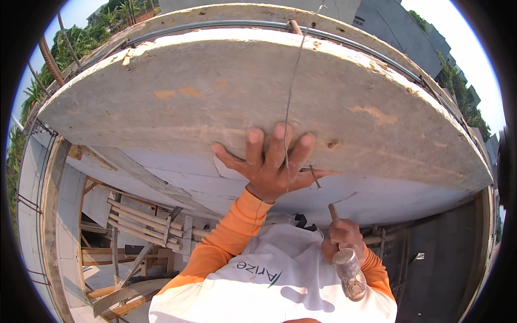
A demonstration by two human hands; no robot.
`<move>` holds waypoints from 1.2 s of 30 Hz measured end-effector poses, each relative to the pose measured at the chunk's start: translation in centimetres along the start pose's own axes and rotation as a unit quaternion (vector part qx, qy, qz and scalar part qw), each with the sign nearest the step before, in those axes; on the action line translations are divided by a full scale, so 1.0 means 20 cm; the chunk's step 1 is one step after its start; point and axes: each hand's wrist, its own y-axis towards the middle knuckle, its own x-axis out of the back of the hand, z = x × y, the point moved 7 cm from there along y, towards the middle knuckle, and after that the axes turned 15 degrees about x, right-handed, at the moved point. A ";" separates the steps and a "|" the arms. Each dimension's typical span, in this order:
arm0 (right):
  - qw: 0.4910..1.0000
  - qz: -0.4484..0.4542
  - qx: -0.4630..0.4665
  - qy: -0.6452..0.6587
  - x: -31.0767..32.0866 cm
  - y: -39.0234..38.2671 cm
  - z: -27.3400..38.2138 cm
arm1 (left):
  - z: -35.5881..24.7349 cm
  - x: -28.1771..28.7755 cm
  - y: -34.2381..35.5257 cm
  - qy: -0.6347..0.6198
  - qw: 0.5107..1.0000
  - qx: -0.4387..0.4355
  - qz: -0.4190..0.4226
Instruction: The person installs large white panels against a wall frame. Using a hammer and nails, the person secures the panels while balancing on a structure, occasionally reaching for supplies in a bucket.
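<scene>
My left hand [274, 167] is pressed flat against a wide grey board [204, 102], fingers spread, most of them pointing up. Its thumb stretches to the right, where a nail [315, 177] sticks out over it, toward me. A thin wire [292, 81] hangs down the board's face and crosses this hand. Lower on the right, my right hand [344, 237] grips the handle of a hammer [353, 274] close to my body. The hammer's thick, worn head is below the fist, and the handle's end [333, 211] pokes out above it.
Behind the board's top edge run a metal bar [215, 24] and a second board. Pale block wall [177, 167] shows beneath. At lower left are wooden poles [142, 223] and planks; an upright timber [54, 215] stands at far left. Buildings and trees lie beyond.
</scene>
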 end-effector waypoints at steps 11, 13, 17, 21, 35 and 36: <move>0.998 -0.017 0.045 -0.032 0.00 0.02 0.03 | -0.03 0.00 0.01 0.007 0.998 -0.057 0.002; 0.994 0.015 -0.016 -0.109 -0.02 0.11 0.03 | -0.02 -0.01 -0.01 0.011 0.998 -0.055 0.007; 0.986 0.047 -0.102 -0.124 -0.02 0.13 -0.03 | -0.03 -0.01 0.00 0.021 0.998 -0.053 0.016; 0.996 -0.085 0.004 -0.031 0.00 -0.03 0.04 | -0.04 -0.02 0.00 0.001 1.000 -0.015 -0.004; 0.990 0.003 -0.130 -0.058 -0.08 -0.08 -0.07 | -0.02 -0.02 -0.02 -0.006 1.000 0.010 -0.001; 0.979 0.058 -0.171 -0.093 -0.12 -0.08 -0.13 | -0.01 -0.02 -0.02 -0.003 1.000 0.011 0.004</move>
